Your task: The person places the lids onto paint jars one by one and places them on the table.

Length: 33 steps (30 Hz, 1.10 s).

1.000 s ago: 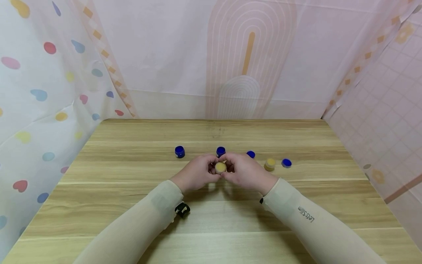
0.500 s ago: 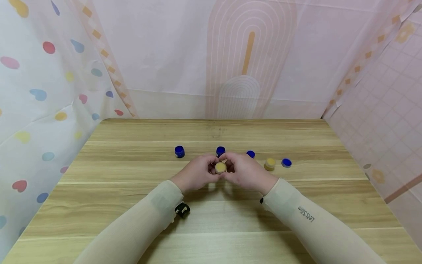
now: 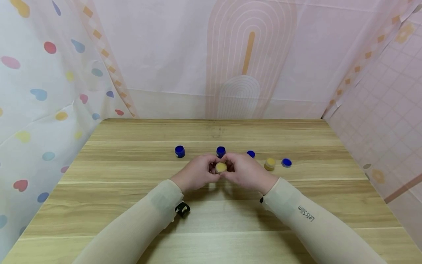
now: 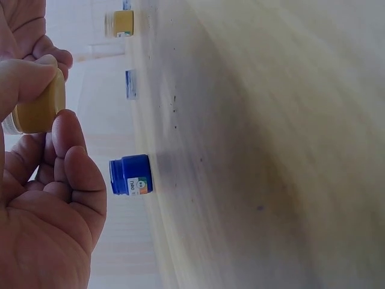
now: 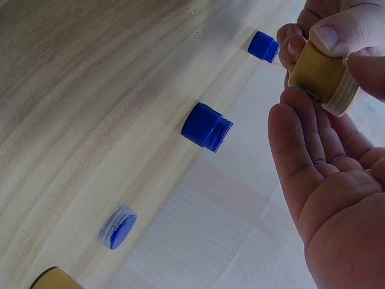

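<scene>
A small yellow paint jar (image 5: 319, 75) with a clear screw lid (image 5: 343, 95) is held between both hands, above the table. My left hand (image 3: 197, 172) grips its body, the thumb lying across its side in the left wrist view. My right hand (image 3: 247, 171) curves round the lid from the other side, thumb and fingers at its rim; the exact finger contact is partly hidden. Just beyond the hands stands a lidless blue paint jar (image 3: 221, 150). Another lidless blue paint jar (image 3: 179, 151) stands further left.
Right of the hands, a second yellow paint jar (image 3: 269, 165) stands between two loose blue-stained lids, one nearer lid (image 3: 286, 163) and one lid (image 3: 251, 154) partly behind my right hand. The wooden table (image 3: 211, 242) ends at a patterned cloth backdrop (image 3: 165, 66).
Almost nothing differs: both hands keep their hold on the yellow jar in the same place, and the jars and lids on the table stay put.
</scene>
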Available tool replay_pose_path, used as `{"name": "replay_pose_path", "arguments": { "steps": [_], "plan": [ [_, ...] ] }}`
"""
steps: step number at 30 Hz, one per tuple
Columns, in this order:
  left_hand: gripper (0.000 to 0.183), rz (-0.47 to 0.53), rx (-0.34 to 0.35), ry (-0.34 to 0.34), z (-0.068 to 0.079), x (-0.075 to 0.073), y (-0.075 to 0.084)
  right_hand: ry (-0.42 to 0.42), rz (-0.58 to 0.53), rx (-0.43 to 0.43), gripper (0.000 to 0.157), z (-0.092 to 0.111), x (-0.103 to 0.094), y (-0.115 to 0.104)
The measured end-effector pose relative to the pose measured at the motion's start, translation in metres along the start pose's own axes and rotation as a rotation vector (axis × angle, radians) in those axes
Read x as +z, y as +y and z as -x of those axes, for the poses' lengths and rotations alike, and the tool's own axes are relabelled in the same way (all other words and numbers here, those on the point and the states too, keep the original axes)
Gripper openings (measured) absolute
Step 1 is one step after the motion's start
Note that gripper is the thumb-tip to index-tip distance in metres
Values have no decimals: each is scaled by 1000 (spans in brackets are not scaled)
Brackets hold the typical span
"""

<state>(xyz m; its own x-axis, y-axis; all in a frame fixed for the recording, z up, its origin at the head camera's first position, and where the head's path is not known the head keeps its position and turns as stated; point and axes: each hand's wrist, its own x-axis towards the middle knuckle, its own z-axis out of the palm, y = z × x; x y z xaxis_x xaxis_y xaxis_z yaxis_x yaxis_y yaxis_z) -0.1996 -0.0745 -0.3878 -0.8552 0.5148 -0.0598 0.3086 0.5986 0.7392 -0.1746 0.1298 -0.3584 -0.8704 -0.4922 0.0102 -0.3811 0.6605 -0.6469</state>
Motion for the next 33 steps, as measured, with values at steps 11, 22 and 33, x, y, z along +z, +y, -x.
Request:
{"name": "replay_pose_path", "arguments": {
  "steps": [11, 22, 33],
  "plan": [
    [17, -5, 16, -1, 0, 0, -2, -19, -14, 10, 35, 0, 0, 0],
    [20, -4, 23, 4, -1, 1, -3, -12, -34, -13, 33, 0, 1, 0],
    [20, 14, 10, -6, 0, 1, -2, -6, -6, 35, 33, -1, 1, 1]
  ]
}}
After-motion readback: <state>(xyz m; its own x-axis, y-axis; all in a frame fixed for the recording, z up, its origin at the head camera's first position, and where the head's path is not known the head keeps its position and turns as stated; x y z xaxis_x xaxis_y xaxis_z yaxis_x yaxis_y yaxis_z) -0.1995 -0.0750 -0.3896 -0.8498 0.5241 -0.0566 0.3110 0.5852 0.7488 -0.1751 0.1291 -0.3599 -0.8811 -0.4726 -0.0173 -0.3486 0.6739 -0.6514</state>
